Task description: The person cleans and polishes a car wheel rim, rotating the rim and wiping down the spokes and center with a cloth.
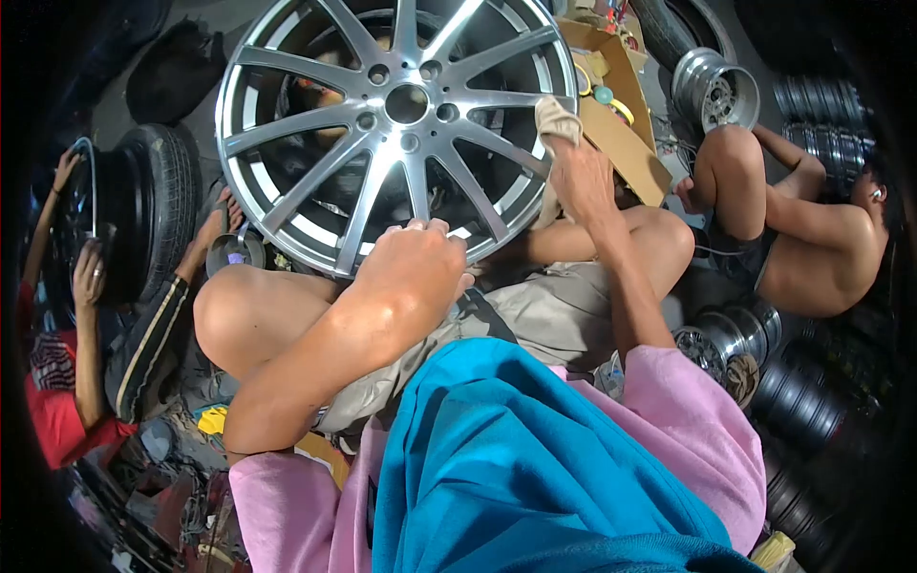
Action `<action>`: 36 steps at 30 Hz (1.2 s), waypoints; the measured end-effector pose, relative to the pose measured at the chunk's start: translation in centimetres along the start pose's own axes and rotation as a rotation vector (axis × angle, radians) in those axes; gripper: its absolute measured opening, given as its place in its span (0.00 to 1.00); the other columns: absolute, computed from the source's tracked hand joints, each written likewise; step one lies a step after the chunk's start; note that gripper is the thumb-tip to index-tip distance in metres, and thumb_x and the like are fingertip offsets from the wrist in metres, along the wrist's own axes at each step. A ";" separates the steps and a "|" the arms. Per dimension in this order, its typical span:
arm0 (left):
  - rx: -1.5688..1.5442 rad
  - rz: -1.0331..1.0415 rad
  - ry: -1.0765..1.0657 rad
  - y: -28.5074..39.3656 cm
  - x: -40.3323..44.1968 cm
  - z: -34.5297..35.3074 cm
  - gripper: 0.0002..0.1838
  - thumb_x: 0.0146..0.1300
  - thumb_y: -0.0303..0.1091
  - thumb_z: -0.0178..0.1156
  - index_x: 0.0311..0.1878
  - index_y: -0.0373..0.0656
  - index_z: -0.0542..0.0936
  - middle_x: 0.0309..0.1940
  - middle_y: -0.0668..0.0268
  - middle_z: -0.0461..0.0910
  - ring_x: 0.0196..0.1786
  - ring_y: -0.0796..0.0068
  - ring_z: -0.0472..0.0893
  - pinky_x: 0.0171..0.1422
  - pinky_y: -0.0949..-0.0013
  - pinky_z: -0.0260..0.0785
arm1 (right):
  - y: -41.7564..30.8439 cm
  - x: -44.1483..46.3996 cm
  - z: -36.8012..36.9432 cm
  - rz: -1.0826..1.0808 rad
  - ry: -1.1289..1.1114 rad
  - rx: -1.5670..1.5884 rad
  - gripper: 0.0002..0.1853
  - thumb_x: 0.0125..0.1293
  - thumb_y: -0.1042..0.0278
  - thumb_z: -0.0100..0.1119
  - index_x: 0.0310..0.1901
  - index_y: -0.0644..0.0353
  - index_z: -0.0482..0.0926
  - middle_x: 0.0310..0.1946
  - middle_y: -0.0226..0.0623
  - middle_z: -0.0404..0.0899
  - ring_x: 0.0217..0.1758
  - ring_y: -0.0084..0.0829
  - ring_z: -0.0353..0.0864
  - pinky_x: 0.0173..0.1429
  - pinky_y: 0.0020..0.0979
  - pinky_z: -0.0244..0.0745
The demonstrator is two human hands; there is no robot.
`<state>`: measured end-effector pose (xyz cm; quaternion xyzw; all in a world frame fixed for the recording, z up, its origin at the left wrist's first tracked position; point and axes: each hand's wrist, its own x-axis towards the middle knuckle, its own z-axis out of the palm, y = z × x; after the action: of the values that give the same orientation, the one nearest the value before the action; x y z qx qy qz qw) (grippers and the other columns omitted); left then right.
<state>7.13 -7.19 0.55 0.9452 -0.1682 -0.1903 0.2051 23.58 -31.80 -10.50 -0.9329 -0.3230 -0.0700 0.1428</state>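
A large silver alloy wheel rim [406, 143] with many spokes stands tilted in front of my knees, its face toward me. My left hand [413, 265] grips the rim's near edge, fingers curled over it beside a lower spoke. A beige cloth [557, 122] is in my right hand [580, 180], which is at the rim's right edge. The cloth touches the metal near a spoke's outer end. Part of the cloth hangs below the hand, behind the wrist.
A cardboard box [626, 143] with tape rolls stands right of the rim. At left, a person in red [67, 401] handles a wheel with a tire [162, 210]. Another person [812, 220] sits at right, near a silver rim [714, 91]. Stacked dark rims [802, 392] line the right side.
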 end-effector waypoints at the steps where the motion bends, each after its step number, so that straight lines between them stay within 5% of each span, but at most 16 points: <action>1: 0.012 -0.024 -0.033 0.0 0.0 -0.1 0.16 0.69 0.42 0.66 0.44 0.36 0.83 0.43 0.53 0.82 0.50 0.52 0.83 0.55 0.55 0.77 | -0.2 -0.3 0.4 0.032 -0.034 -0.039 0.20 0.61 0.78 0.55 0.54 0.57 0.86 0.46 0.56 0.85 0.42 0.59 0.86 0.48 0.52 0.82; 10: -0.034 -0.001 0.041 -0.6 -0.5 0.6 0.16 0.68 0.41 0.67 0.43 0.35 0.84 0.42 0.52 0.83 0.50 0.53 0.83 0.54 0.56 0.78 | -2.0 -0.1 -0.5 0.026 -0.057 0.018 0.22 0.59 0.77 0.57 0.56 0.56 0.85 0.45 0.55 0.86 0.41 0.58 0.87 0.46 0.52 0.83; 12: 0.027 -0.060 -0.043 -0.3 -0.4 0.3 0.16 0.68 0.42 0.67 0.44 0.35 0.84 0.42 0.52 0.83 0.50 0.53 0.84 0.54 0.56 0.78 | -4.3 -0.9 -0.9 -0.018 -0.084 0.114 0.14 0.61 0.74 0.58 0.46 0.54 0.89 0.48 0.49 0.87 0.36 0.54 0.88 0.42 0.51 0.85; 16: 0.028 -0.050 -0.030 -0.5 -1.0 0.3 0.16 0.68 0.42 0.67 0.44 0.35 0.84 0.42 0.53 0.83 0.50 0.54 0.84 0.54 0.57 0.78 | -7.5 -0.2 1.0 -0.092 -0.332 -0.037 0.21 0.59 0.75 0.58 0.53 0.52 0.88 0.48 0.51 0.86 0.39 0.53 0.88 0.45 0.49 0.85; 18: 0.050 -0.065 -0.027 -0.6 -1.2 1.0 0.17 0.69 0.43 0.67 0.44 0.35 0.84 0.41 0.54 0.83 0.49 0.55 0.84 0.53 0.57 0.78 | -7.8 0.5 1.5 -0.146 -0.269 0.004 0.13 0.65 0.70 0.57 0.45 0.54 0.90 0.49 0.49 0.87 0.34 0.53 0.89 0.40 0.50 0.85; 24: 0.113 -0.039 -0.041 -0.6 -1.9 0.4 0.17 0.70 0.42 0.67 0.45 0.34 0.84 0.41 0.54 0.82 0.50 0.56 0.84 0.53 0.58 0.78 | -6.8 2.3 -0.1 0.039 -0.174 0.027 0.18 0.62 0.74 0.56 0.54 0.54 0.86 0.47 0.53 0.86 0.42 0.58 0.87 0.48 0.52 0.83; 30: 0.118 -0.031 -0.054 -0.3 -2.1 0.7 0.17 0.70 0.43 0.66 0.45 0.35 0.85 0.42 0.54 0.82 0.51 0.56 0.83 0.55 0.59 0.77 | -6.6 0.0 -0.5 0.132 -0.232 0.154 0.15 0.71 0.65 0.59 0.54 0.63 0.81 0.46 0.57 0.85 0.49 0.60 0.84 0.52 0.53 0.78; 36: 0.079 -0.014 -0.113 0.0 -1.3 2.7 0.16 0.69 0.42 0.67 0.43 0.35 0.85 0.41 0.53 0.83 0.50 0.54 0.84 0.54 0.58 0.78 | -5.4 1.0 0.2 -0.146 -0.100 0.265 0.12 0.67 0.68 0.60 0.50 0.62 0.80 0.36 0.57 0.83 0.44 0.61 0.83 0.47 0.55 0.78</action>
<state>4.88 -7.54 -1.35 0.9415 -0.1804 -0.2382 0.1562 21.02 -27.09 -9.26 -0.8824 -0.4028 0.0096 0.2429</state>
